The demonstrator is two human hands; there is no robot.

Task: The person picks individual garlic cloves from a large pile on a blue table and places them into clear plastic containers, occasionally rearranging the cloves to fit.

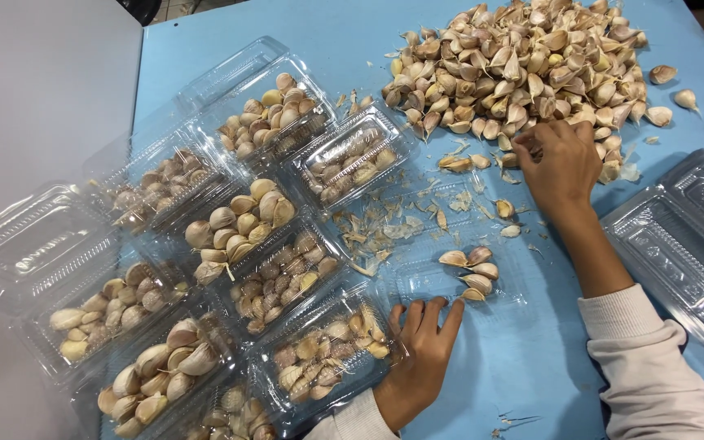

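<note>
Here, in the head view, I'm resting my left hand [419,352], fingers spread flat, on the open clear clamshell tray [442,285]; my right hand [560,163], curled, is digging into the garlic clove pile [523,65] at one o'clock, nearer it.

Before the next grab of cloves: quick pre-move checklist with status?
1. Open clear tray in front of the person: ok, lid open, few cloves inside.
2. Left hand steadies tray edge: ok, fingers at its near rim.
3. Right hand at garlic pile: ok, fingers on the pile's near edge.
4. Cloves gripped in right hand: cannot tell.
5. Filled trays out of the way: ok, on the left.
6. Spare empty trays: ok, right side.
</note>
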